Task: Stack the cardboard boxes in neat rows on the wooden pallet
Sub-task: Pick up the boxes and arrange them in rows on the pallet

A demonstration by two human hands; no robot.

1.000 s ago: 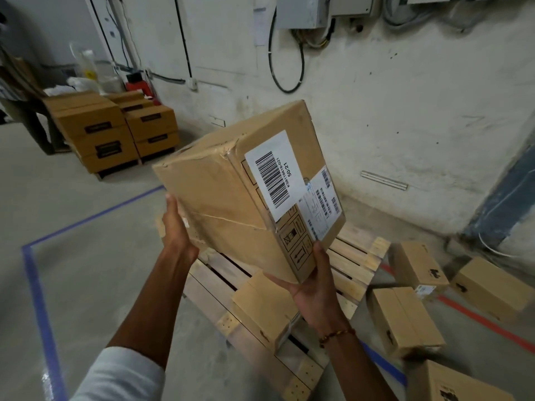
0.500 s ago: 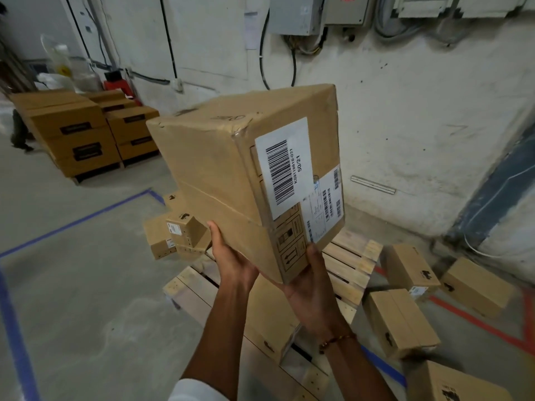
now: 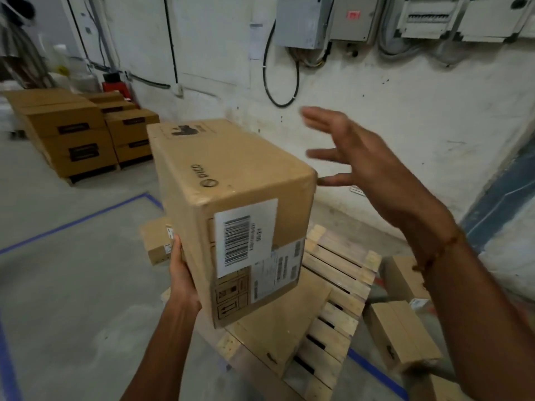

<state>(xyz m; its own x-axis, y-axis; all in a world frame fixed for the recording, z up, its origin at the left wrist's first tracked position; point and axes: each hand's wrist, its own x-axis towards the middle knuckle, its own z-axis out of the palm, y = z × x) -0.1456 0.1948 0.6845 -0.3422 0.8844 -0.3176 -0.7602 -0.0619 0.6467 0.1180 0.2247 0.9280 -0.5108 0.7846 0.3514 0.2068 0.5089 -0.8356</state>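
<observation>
The wooden pallet (image 3: 341, 273) lies on the floor, much of it hidden behind the raised cardboard box (image 3: 231, 204) and a flat box (image 3: 283, 322) resting on its slats. The raised box is held tilted above the pallet, propped from below by the left hand (image 3: 182, 282), whose fingers are hidden under it. The right hand (image 3: 362, 160), blurred, hovers beside the box with fingers spread, touching nothing.
</observation>
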